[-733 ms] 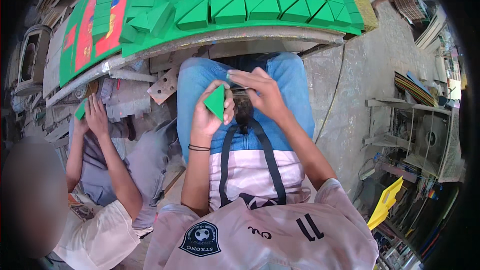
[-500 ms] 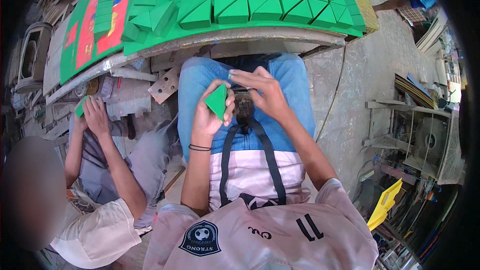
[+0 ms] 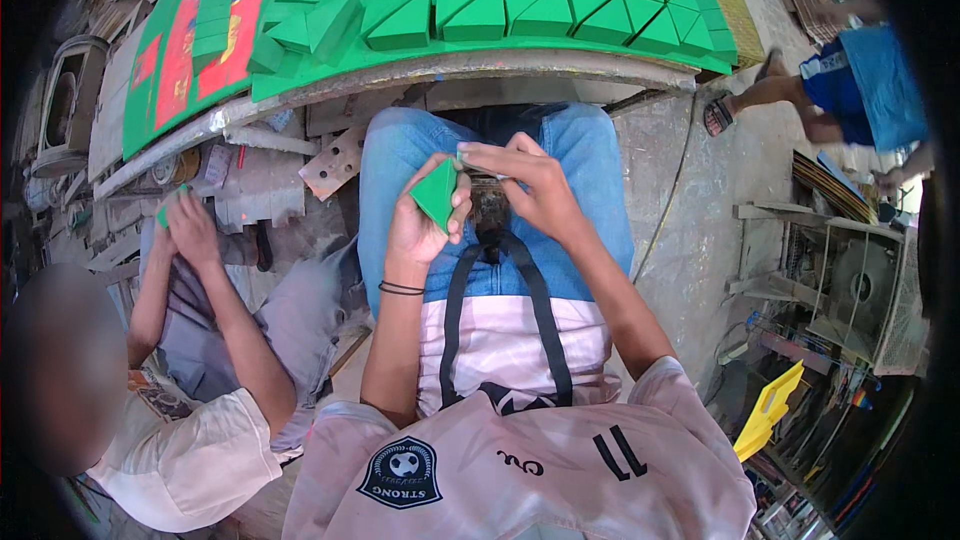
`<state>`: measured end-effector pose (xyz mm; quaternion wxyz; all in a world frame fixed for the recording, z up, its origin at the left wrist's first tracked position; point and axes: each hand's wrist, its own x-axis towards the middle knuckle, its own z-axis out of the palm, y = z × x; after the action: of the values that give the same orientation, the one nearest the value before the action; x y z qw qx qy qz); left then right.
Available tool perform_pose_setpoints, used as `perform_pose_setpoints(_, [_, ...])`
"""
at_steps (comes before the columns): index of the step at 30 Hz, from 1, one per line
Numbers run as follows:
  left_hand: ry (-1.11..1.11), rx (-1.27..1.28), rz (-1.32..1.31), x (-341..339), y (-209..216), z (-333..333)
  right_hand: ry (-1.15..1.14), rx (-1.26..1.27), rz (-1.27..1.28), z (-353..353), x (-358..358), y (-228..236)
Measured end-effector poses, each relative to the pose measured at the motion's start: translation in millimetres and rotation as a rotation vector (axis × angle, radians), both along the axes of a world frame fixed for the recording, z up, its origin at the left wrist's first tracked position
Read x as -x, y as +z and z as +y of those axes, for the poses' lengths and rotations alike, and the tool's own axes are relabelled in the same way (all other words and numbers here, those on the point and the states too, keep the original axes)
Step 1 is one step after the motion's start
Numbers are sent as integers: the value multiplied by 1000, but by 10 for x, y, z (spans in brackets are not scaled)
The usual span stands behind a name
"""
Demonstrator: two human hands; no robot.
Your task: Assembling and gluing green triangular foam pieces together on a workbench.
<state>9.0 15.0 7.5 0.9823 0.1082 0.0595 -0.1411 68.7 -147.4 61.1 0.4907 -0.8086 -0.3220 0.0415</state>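
Observation:
A green triangular block (image 3: 434, 196) rests in my left hand (image 3: 408, 230), whose fingers wrap round its side above my lap. Close by on the right is my right hand (image 3: 538, 182). Its long fingers lie together and reach to the block's upper corner, with the thumb tucked below them. A thin pale edge shows under these fingers, too small to name. Ahead of my knees, many similar green blocks (image 3: 470, 12) stand in rows on a green-painted board (image 3: 400, 55).
To my left a co-worker's hands (image 3: 190, 225) hold another green piece. A worn table edge (image 3: 450, 68) runs just beyond my knees. On the right are a person in blue walking (image 3: 850, 90), a fan in a frame (image 3: 860, 285) and a yellow panel (image 3: 768, 410).
My right fingertips have shifted slightly along the block's upper corner; the block stays in my left hand. The person in blue has come further into view at the right.

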Motion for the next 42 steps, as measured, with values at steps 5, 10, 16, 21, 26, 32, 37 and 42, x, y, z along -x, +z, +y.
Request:
perform_pose_setpoints(5, [63,-39,64,13,30,-1,338,-151,-53,-23,42,8])
perform_pose_setpoints(10, [99,-44,254,51,-2,3,373,-206,-84,-28,67,-15])
perform_pose_setpoints(16, [48,-39,-6,-8,-15,-12,126,-91,-2,-18,74,-45])
perform_pose_setpoints(21, [96,-42,253,-1,-22,-9,207,-115,-26,-56,94,-122])
perform_pose_setpoints(26, [102,-114,298,8,-50,11,403,-179,9,-51,90,-169])
perform_pose_setpoints(32, [69,-112,285,6,-48,17,428,-132,-32,-54,78,-118])
perform_pose_setpoints(37, [20,-81,129,6,-74,-1,121,-78,57,-74,80,-112])
perform_pose_setpoints(42, [21,-169,267,6,-79,14,101,-24,3,-39,49,-78])
